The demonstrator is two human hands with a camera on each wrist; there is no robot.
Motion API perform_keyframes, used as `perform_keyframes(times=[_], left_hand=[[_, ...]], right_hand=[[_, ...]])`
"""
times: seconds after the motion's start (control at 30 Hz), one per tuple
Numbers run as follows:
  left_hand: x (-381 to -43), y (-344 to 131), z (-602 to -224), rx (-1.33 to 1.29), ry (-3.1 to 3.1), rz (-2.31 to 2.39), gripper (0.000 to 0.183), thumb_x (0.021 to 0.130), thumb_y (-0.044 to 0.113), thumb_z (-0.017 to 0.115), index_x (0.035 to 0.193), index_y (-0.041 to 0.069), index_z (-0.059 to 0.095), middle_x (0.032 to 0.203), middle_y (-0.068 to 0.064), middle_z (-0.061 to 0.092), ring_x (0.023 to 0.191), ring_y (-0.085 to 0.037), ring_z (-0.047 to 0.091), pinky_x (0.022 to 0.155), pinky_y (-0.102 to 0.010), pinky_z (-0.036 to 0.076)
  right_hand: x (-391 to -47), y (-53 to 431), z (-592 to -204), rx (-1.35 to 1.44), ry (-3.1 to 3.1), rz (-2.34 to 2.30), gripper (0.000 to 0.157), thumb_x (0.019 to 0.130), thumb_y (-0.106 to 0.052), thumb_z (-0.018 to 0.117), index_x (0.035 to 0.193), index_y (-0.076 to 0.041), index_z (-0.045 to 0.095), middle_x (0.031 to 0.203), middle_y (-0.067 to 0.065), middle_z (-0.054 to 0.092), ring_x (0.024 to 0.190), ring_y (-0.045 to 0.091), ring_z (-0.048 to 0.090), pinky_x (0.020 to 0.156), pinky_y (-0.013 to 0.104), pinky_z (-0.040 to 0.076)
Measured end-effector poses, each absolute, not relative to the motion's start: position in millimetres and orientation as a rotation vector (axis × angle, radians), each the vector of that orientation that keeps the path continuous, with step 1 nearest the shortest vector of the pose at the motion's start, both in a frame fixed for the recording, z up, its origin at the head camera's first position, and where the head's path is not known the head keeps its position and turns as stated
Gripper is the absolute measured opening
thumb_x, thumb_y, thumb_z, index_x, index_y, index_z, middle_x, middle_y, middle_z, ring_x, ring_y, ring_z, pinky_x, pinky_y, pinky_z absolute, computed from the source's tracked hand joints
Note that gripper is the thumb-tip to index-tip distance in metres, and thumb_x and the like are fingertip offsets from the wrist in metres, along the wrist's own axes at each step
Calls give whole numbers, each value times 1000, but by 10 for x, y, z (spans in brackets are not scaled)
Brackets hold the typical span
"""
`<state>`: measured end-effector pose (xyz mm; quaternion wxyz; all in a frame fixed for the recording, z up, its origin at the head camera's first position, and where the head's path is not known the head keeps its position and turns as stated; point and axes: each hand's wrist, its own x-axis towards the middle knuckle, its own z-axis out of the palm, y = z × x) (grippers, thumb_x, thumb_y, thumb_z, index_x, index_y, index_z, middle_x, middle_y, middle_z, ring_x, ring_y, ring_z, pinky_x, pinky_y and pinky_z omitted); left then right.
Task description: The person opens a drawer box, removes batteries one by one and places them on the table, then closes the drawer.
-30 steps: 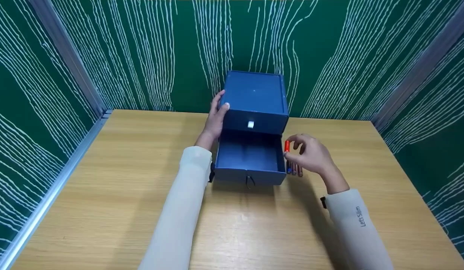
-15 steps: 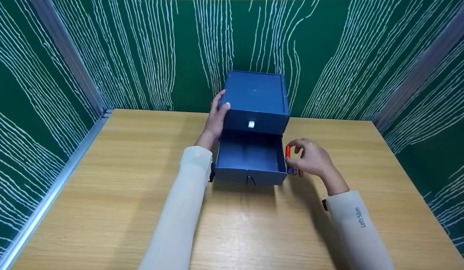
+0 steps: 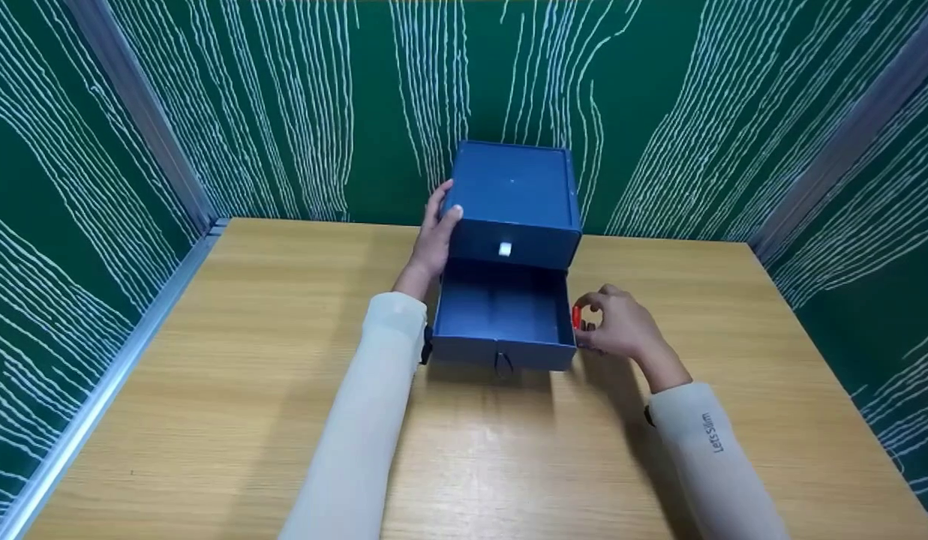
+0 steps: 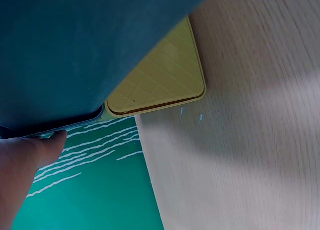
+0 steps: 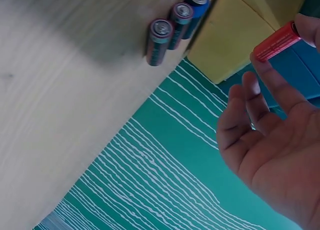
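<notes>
A blue drawer box (image 3: 512, 184) stands at the back of the table, its lower drawer (image 3: 501, 352) pulled out with a bare floor visible. My left hand (image 3: 433, 236) rests along the upper left side, fingers extended and thumb at the top edge. Just right of the drawer, my right hand (image 3: 617, 322) pinches a red battery (image 5: 276, 42) between thumb and index finger. The other fingers are loosely bent in the right wrist view. Three more batteries stand upright on the table there: two dark ones (image 5: 159, 43) and a blue one (image 5: 196, 14).
A white knob (image 3: 505, 249) marks the upper drawer, a dark loop (image 3: 503, 365) the lower one. Yellow sides (image 4: 160, 74) show beneath the blue part. Green walls with white wavy lines (image 3: 403, 90) enclose the wooden table (image 3: 208, 360) at back and sides.
My right hand has come down with the red battery beside the drawer, toward the standing batteries, which it now mostly hides in the head view. The left hand stays on the box.
</notes>
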<state>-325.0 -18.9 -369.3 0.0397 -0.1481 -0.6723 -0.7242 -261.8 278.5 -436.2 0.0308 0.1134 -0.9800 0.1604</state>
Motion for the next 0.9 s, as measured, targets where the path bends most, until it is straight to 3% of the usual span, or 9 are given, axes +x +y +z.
perform_keyframes(times=[0.13,0.3,0.7,0.9], left_hand=[[-3245,-198,-3688,-441,-2077,-2219,51,90,29,38,138,24,21,145,-2,16,129,-19,23,104,-44,17],[-3243,-205,-3685,-432,-2096,-2206,51,90,30,38,138,25,21,145,-2,16,129,-20,22,104,-46,17],[-3295,-203,-3734,-459,-2045,-2231,50,90,28,39,137,25,22,144,-2,16,128,-20,24,104,-44,17],[-3273,-195,-3703,-462,-2017,-2273,51,90,27,39,138,23,22,144,-3,19,127,-19,26,103,-40,21]], right_hand=[[-2636,2794,-4409,308,-3034,486,58,61,-59,65,102,-19,60,100,6,50,93,26,43,73,43,41],[-2655,2806,-4477,290,-3053,494,53,62,-50,69,103,-19,60,105,8,49,97,28,40,78,46,39],[-2728,2834,-4617,290,-3083,462,57,59,-56,69,103,-21,61,104,7,48,96,28,39,75,45,38],[-2751,2837,-4655,335,-3065,425,47,62,-42,71,103,-20,61,102,8,49,94,28,40,73,43,36]])
